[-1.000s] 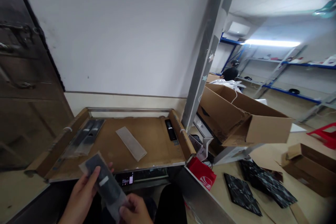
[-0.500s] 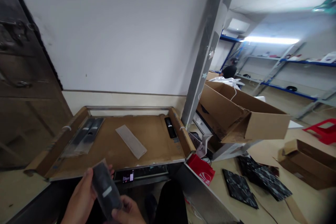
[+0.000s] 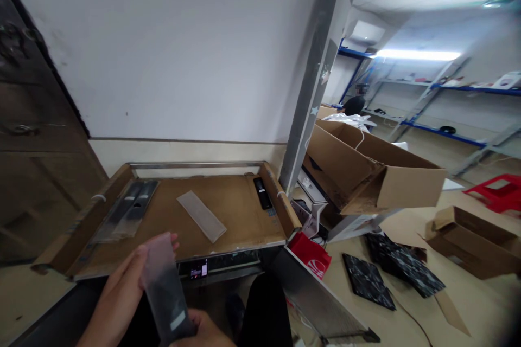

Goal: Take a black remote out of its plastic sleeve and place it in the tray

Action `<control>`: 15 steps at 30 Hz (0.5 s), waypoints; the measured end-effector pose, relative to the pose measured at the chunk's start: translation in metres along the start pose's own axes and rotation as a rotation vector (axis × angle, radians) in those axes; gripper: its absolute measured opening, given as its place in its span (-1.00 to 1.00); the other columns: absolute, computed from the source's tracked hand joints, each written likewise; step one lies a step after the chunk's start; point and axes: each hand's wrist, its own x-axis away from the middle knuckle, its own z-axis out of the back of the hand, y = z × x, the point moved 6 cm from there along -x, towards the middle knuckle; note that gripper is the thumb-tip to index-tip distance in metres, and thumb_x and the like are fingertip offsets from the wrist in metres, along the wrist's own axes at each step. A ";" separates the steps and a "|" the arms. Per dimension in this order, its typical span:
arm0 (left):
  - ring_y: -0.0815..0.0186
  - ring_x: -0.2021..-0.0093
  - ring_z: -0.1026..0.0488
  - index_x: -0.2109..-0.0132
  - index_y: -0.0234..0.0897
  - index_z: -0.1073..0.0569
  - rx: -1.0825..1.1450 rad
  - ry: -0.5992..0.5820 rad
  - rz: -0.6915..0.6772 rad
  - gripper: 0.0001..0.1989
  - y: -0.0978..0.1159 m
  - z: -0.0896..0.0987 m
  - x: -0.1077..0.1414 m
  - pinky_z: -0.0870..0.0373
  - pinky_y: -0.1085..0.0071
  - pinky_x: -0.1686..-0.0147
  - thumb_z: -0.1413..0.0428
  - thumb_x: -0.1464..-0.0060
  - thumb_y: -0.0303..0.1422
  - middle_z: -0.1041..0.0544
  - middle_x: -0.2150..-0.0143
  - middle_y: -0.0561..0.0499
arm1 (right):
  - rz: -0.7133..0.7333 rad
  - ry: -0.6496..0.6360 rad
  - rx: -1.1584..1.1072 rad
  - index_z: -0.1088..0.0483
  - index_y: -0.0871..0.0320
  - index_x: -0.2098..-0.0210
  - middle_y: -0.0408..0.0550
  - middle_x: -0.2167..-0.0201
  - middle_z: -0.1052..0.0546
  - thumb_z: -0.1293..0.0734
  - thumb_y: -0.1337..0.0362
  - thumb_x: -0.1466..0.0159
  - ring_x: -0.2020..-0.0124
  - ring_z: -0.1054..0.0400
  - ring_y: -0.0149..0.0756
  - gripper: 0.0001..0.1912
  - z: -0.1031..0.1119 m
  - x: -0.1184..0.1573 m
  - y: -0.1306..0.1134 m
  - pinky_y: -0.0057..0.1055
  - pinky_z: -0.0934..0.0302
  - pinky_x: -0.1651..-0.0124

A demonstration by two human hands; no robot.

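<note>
Just in front of my body I hold a frosted plastic sleeve (image 3: 157, 260) with a slim dark item (image 3: 173, 312) inside, a small white label on it. My left hand (image 3: 122, 290) is closed on the sleeve's upper end, its fingertips showing past the far edge. Around the lower end, by the label, my right hand (image 3: 207, 331) is closed. An empty-looking frosted sleeve (image 3: 202, 216) lies flat on the cardboard-covered table (image 3: 236, 211). Two sleeved dark items (image 3: 129, 209) lie side by side at its left, and a bare black item (image 3: 262, 193) with a white mark lies at its right.
Raised cardboard edges (image 3: 77, 227) border the table. A lit phone screen (image 3: 198, 269) shows below its front edge. To the right are a metal post (image 3: 313, 76), a large open carton (image 3: 411, 190), a red bag (image 3: 311, 255) and dark patterned panels (image 3: 368, 281). A person (image 3: 354, 104) is far behind.
The dark item sits lower in the sleeve now, and the sleeve's pale upper part shows above it. My left hand has risen slightly relative to the item. The view has shifted a little.
</note>
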 end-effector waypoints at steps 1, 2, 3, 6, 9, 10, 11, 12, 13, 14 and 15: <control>-0.05 -0.14 -0.54 -0.04 -0.15 -0.62 0.048 0.017 0.007 -0.37 0.006 0.006 -0.004 -0.41 0.05 -0.24 -0.13 -0.06 0.21 -0.61 -0.13 -0.11 | -0.030 0.022 0.012 -0.45 0.18 0.05 -0.06 0.35 -0.59 -0.72 0.15 0.40 0.37 -0.52 -0.18 -0.09 0.003 0.002 0.003 -0.39 -0.25 0.31; -0.06 -0.14 -0.54 -0.05 -0.15 -0.61 0.093 0.041 0.000 -0.38 0.015 0.015 -0.009 -0.45 0.06 -0.22 -0.15 -0.06 0.20 -0.60 -0.14 -0.12 | -0.054 0.046 0.021 -0.44 0.18 0.05 -0.06 0.36 -0.59 -0.72 0.16 0.41 0.38 -0.51 -0.19 -0.08 0.007 0.003 0.007 -0.38 -0.25 0.31; -0.06 -0.15 -0.53 -0.05 -0.14 -0.60 0.133 0.076 -0.019 -0.38 0.026 0.026 -0.017 -0.47 0.06 -0.20 -0.16 -0.05 0.19 -0.59 -0.16 -0.12 | -0.068 0.074 0.027 -0.44 0.18 0.06 -0.06 0.38 -0.60 -0.72 0.15 0.43 0.40 -0.50 -0.21 -0.07 0.011 0.004 0.010 -0.38 -0.25 0.30; -0.01 -0.25 -0.45 -0.03 -0.04 -0.59 0.247 0.233 -0.170 -0.45 0.068 0.069 -0.042 -0.39 0.05 -0.29 -0.10 -0.09 0.20 -0.59 -0.16 0.00 | -0.027 0.170 0.032 -0.41 0.20 0.07 -0.08 0.43 -0.59 -0.72 0.10 0.46 0.45 -0.47 -0.26 -0.03 0.029 0.005 0.011 -0.37 -0.25 0.30; 0.15 -0.34 -0.35 0.02 0.06 -0.58 0.353 0.319 -0.271 -0.60 0.102 0.094 -0.063 -0.23 0.10 -0.41 -0.04 -0.22 0.12 -0.60 -0.13 0.18 | 0.079 0.238 0.037 -0.37 0.18 0.08 -0.16 0.50 -0.54 -0.71 -0.02 0.43 0.52 -0.41 -0.30 -0.02 0.048 0.011 -0.005 -0.40 -0.22 0.39; 0.18 -0.34 -0.35 0.04 0.05 -0.57 0.395 0.339 -0.248 -0.64 0.105 0.095 -0.069 -0.21 0.11 -0.42 0.00 -0.27 0.06 -0.61 -0.10 0.18 | 0.127 0.275 0.037 -0.36 0.16 0.09 -0.20 0.52 -0.51 -0.70 -0.07 0.40 0.54 -0.38 -0.33 -0.04 0.055 0.014 -0.014 -0.42 -0.20 0.43; 0.21 -0.31 -0.38 0.06 0.01 -0.58 0.429 0.350 -0.201 -0.65 0.105 0.092 -0.075 -0.22 0.13 -0.41 0.03 -0.32 -0.01 -0.63 -0.07 0.17 | 0.183 0.326 0.036 -0.36 0.15 0.10 -0.23 0.53 -0.49 -0.69 -0.12 0.36 0.56 -0.35 -0.36 -0.06 0.063 0.019 -0.025 -0.45 -0.17 0.47; 0.24 -0.27 -0.42 0.08 -0.04 -0.58 0.460 0.359 -0.142 -0.64 0.101 0.086 -0.081 -0.25 0.16 -0.39 0.07 -0.36 -0.07 -0.65 -0.02 0.13 | 0.246 0.383 0.037 -0.36 0.15 0.11 -0.25 0.54 -0.46 -0.68 -0.15 0.31 0.57 -0.31 -0.40 -0.10 0.070 0.024 -0.037 -0.47 -0.15 0.50; 0.26 -0.22 -0.47 0.11 -0.10 -0.58 0.479 0.357 -0.076 -0.62 0.094 0.076 -0.088 -0.31 0.20 -0.36 0.12 -0.39 -0.14 -0.67 0.03 0.08 | 0.306 0.438 0.044 -0.37 0.15 0.14 -0.27 0.54 -0.44 -0.66 -0.17 0.26 0.58 -0.27 -0.44 -0.15 0.077 0.030 -0.049 -0.49 -0.13 0.51; 0.28 -0.15 -0.52 0.14 -0.16 -0.57 0.488 0.353 -0.016 -0.58 0.083 0.064 -0.097 -0.38 0.26 -0.30 0.17 -0.41 -0.21 -0.68 0.11 0.02 | 0.355 0.478 0.061 -0.37 0.16 0.19 -0.29 0.56 -0.41 -0.65 -0.18 0.22 0.60 -0.23 -0.47 -0.20 0.082 0.036 -0.060 -0.50 -0.12 0.53; 0.29 -0.07 -0.56 0.16 -0.21 -0.56 0.488 0.331 0.015 -0.55 0.073 0.051 -0.108 -0.45 0.29 -0.24 0.23 -0.42 -0.28 -0.67 0.18 -0.03 | 0.391 0.505 0.081 -0.37 0.16 0.23 -0.30 0.59 -0.38 -0.63 -0.20 0.18 0.62 -0.19 -0.50 -0.25 0.086 0.040 -0.070 -0.51 -0.10 0.54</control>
